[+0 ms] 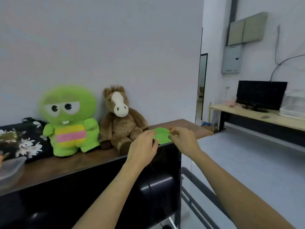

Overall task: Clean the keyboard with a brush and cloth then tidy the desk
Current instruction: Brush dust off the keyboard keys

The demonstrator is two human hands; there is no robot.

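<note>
A bright green cloth (160, 135) lies on the brown desk top (82, 164) behind the top edge of a black monitor (102, 187). My left hand (142, 148) reaches over the monitor's edge with its fingers on the cloth's left side. My right hand (183, 139) pinches the cloth's right edge between thumb and fingers. A small dark item shows at the fingertips; what it is cannot be told. No keyboard or brush is in view.
A green plush toy (69, 119) and a brown plush horse (120, 116) sit against the wall. A black floral bag (21, 141) and a clear plastic container (9, 171) stand at the left. Another desk with a monitor (260, 95) is at the far right.
</note>
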